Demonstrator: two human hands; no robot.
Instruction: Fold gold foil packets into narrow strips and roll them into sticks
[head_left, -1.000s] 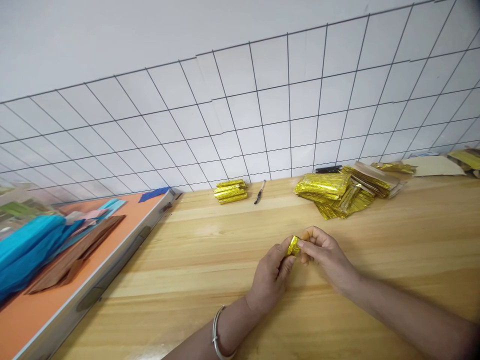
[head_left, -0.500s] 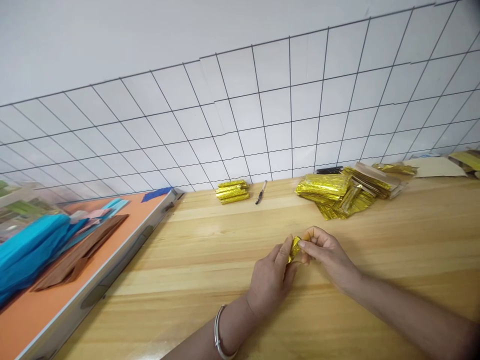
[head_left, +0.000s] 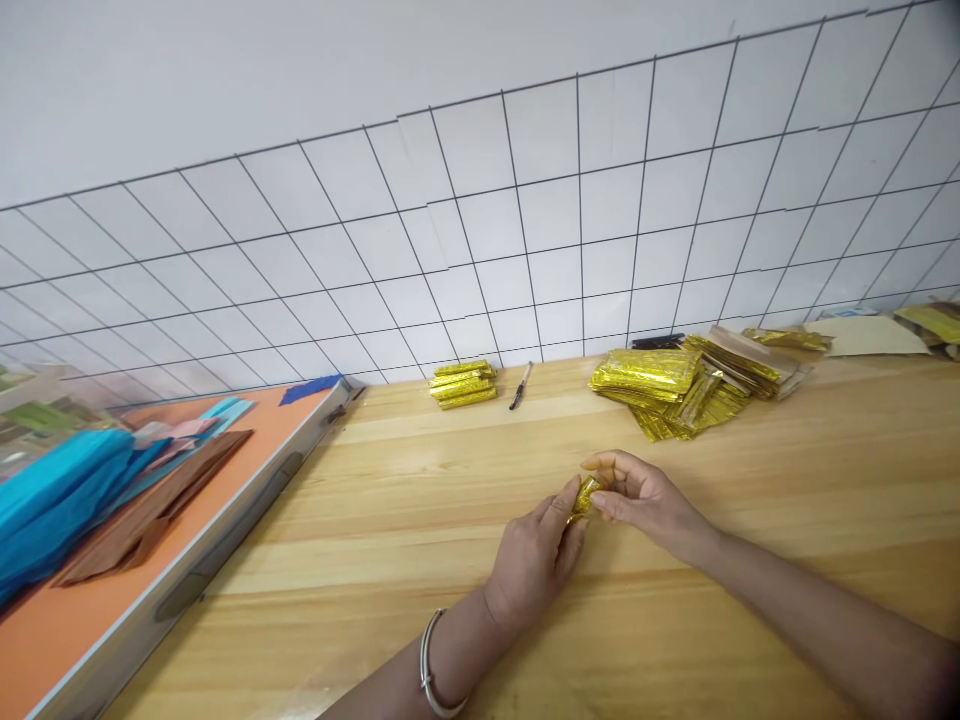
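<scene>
A small piece of shiny gold foil [head_left: 587,496] is held between my two hands, just above the wooden table [head_left: 360,600]. My left hand [head_left: 534,560] grips its left end, fingers on top and thumb below. On its right end, my right hand [head_left: 646,502] pinches with the thumb in front and curled fingers behind. The fingers cover much of the foil, so its full shape is hidden. Behind the hands lies a pile of flat gold foil strips [head_left: 645,375]. Farther left sits a small stack of rolled gold foil [head_left: 463,385].
A pen [head_left: 520,386] lies beside the rolled stack. At left, an orange board [head_left: 247,425] with a raised metal edge bears blue cloth-like material [head_left: 67,490] and a brown folded strip [head_left: 161,505]. A gridded white wall [head_left: 540,220] borders the table; a pale sheet [head_left: 870,335] rests at right.
My right fingers have lifted and spread slightly around the foil, which now looks more rounded. My left hand keeps its grip and has shifted a little to the left.
</scene>
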